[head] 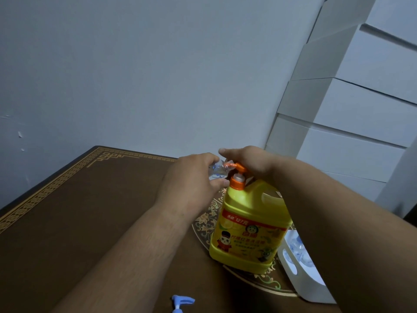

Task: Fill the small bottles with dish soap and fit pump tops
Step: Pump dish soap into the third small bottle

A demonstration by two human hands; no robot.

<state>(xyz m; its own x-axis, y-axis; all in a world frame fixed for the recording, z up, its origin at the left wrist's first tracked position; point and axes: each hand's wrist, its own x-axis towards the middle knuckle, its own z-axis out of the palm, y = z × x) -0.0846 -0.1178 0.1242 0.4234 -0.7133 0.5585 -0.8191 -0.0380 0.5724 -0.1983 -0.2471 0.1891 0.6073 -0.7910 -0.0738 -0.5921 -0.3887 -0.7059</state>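
Observation:
A large yellow dish soap jug (248, 227) with an orange pump (239, 175) stands on the brown table (79, 222). My left hand (191, 175) grips a small clear bottle (216, 170), tilted with its mouth at the pump's spout. My right hand (250, 161) rests on top of the pump head, fingers curled over it. A blue pump top (180, 302) lies on the table near the front edge, partly cut off by the frame.
A white bin (302, 276) holding several clear small bottles stands right of the jug, partly behind my right forearm. Stacked white boxes (352, 114) rise at the right against the wall. The table's back edge meets the wall.

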